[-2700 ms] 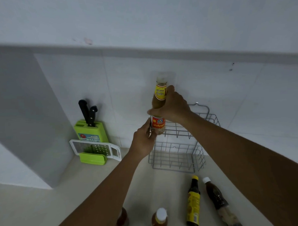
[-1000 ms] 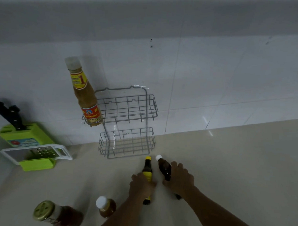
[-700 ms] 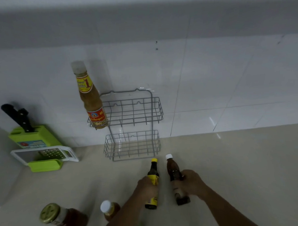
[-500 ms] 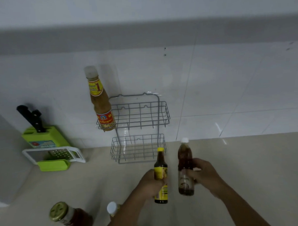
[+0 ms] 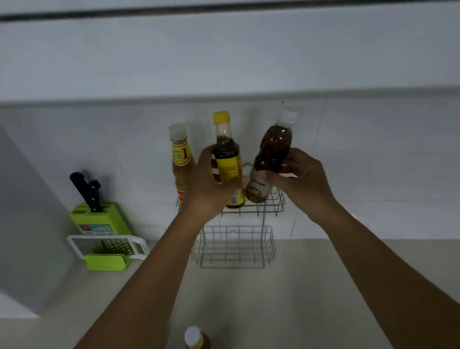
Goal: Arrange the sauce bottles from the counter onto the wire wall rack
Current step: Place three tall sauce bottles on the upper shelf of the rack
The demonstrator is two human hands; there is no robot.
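A grey two-tier wire rack (image 5: 236,249) hangs on the tiled wall just above the counter. A tall yellow-labelled sauce bottle (image 5: 180,160) stands at the left end of its upper tier. My left hand (image 5: 207,187) grips a dark bottle with a yellow cap and label (image 5: 226,153), upright over the upper tier. My right hand (image 5: 301,179) holds a brown bottle with a white cap (image 5: 274,151), tilted right, its base at the upper tier's rim. A small white-capped bottle (image 5: 197,344) stands on the counter at the bottom edge.
A green knife block (image 5: 96,219) with black-handled knives stands at the left by the wall, with a white-framed grater (image 5: 108,247) leaning in front of it. A grey wall or cabinet side rises at the far left. The beige counter (image 5: 294,290) spreads below the rack.
Both hands lifted the two dark bottles off the counter and carried them up to the rack's upper tier. The view tilted up, and the gold-lidded jar left the frame.
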